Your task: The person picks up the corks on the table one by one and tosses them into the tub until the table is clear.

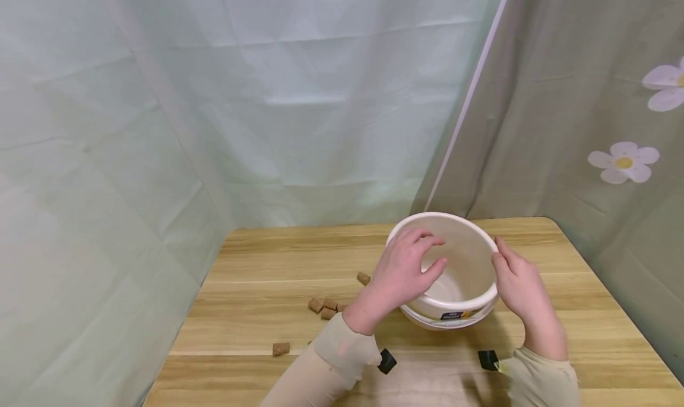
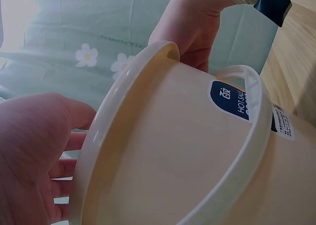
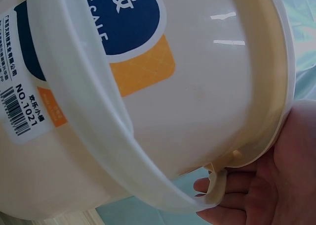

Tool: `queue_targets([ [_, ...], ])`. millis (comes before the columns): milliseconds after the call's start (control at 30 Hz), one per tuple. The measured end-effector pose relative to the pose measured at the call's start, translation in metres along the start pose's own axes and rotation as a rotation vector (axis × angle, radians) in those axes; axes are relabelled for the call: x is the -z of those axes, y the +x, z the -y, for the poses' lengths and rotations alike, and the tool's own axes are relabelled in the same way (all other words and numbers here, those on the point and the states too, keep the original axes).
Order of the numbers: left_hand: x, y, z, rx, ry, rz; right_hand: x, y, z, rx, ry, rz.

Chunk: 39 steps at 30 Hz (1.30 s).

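A cream plastic bucket [image 1: 470,258] stands at the right of the table, its mouth turned partly toward me. Its white handle [image 2: 237,160] hangs down across a blue-and-orange label [image 3: 143,76]. My right hand [image 1: 522,285] grips the rim on the right side, with fingers near the handle's joint in the right wrist view. Over the left part of the rim is my left hand [image 1: 403,264], fingers spread above the opening and holding nothing. Part of the inside is hidden by it. Several cork stoppers [image 1: 315,305] lie on the table left of the bucket.
The wooden table [image 1: 256,264] has pale green curtains [image 1: 320,128] behind and a grey-green flowered curtain [image 1: 561,110] at the right. One cork [image 1: 281,349] lies apart near the front left. The left sleeve [image 1: 331,359] partly covers another cork.
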<state>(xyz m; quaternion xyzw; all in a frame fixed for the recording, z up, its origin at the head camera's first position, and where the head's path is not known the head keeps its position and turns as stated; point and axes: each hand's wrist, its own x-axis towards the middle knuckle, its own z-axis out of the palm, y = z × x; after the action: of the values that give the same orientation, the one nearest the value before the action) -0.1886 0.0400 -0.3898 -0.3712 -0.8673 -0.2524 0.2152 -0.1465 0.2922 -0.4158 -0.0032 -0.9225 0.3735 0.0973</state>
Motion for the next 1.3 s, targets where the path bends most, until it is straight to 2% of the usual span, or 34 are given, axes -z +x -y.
queue_targets([
  [300,0.002,-0.003,0.001,0.004,-0.016,-0.012,-0.001,0.001,0.0,-0.004,0.006,0.001],
  [633,0.011,-0.018,0.007,0.018,-0.102,-0.047,-0.001,0.001,0.0,-0.011,0.008,0.013],
  [1000,0.035,-0.048,0.018,0.067,-0.169,-0.067,0.001,0.002,-0.001,0.008,-0.013,-0.002],
  [1300,0.054,-0.082,0.035,0.144,-0.175,-0.076,0.001,0.001,-0.001,0.014,-0.016,-0.001],
])
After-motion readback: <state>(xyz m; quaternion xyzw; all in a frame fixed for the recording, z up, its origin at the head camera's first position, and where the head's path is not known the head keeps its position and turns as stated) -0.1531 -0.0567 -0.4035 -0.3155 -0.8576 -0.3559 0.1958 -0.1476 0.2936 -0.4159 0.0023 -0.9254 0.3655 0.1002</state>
